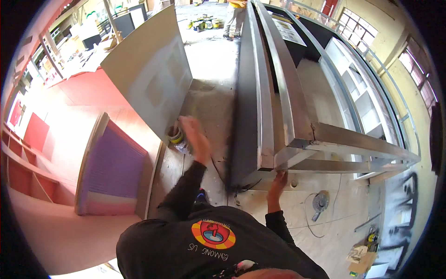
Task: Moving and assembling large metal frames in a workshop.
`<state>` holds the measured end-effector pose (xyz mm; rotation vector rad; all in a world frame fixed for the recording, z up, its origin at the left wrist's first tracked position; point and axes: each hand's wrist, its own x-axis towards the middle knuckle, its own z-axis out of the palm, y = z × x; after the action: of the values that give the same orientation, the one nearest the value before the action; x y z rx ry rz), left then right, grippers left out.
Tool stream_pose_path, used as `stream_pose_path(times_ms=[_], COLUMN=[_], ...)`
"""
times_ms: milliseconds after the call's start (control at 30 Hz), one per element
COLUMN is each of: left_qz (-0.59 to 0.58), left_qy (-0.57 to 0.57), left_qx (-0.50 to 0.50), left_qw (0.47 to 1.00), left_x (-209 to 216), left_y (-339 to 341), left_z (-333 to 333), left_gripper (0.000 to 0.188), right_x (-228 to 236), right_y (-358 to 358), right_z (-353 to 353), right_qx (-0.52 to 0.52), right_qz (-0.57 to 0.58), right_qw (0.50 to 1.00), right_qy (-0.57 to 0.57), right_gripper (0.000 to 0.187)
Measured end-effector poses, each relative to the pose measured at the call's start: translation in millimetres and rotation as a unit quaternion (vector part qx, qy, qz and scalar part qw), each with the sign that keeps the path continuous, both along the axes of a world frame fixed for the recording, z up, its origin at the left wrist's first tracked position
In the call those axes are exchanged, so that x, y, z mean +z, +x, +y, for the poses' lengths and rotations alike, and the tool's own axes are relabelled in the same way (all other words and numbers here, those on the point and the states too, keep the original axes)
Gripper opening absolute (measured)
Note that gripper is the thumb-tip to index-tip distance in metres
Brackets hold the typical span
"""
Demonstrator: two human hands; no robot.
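The long metal frame (pixel 288 93) is dull silver-grey, and the flat leaning board (pixel 151 69) pale grey with lighter patches. The upright slatted panel (pixel 114 165) is purple with a tan edge; the black sweatshirt (pixel 204 251) bears a red, orange and yellow round print.

long grey metal frame (pixel 278 93), horizontal, end corner gripped

Black long-sleeved top (pixel 204 251) with a round red-orange chest print (pixel 213 234).
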<state>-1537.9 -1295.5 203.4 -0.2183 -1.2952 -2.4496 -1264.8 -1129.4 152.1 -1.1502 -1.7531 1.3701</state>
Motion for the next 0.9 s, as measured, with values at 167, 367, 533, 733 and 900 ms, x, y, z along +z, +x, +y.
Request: stream_pose_path(times_ms=[167,367,533,733,900], left_qz=[-0.023,0.445,0.575,0.256,0.290], left_qy=[0.146,-0.134,0.010,-0.261,-0.359], left_qx=[0.046,-0.443,-0.367,-0.284,-0.360], left_qw=[0.988,0.767,0.731,0.887,0.811], left_x=[65.5,186.4,195.6,74.8,36.9], left_y=[-68.3,153.6,152.5,121.9,113.0], left_z=[-20.8,36.9,-27.0,14.3,40.9], left_gripper=[0.042,0.038,0.031,0.040,0.079], right_x=[-24.3,-22.2,-27.9,-26.3,15.7], right_y=[-12.0,-3.6,5.3,2.3,-13.3], right_z=[-4.9,1.5,5.8,29.2,34.3], right_qx=[-0.051,-0.031,0.010,-0.015,0.032], right_qz=[0.070,0.121,0.148,0.405,0.476], right_qw=[0.993,0.992,0.989,0.890,0.832], right_qy=[0.083,0.007,-0.013,-0.209,-0.285], right_gripper=[0.042,0.045,0.041,0.061,0.080])
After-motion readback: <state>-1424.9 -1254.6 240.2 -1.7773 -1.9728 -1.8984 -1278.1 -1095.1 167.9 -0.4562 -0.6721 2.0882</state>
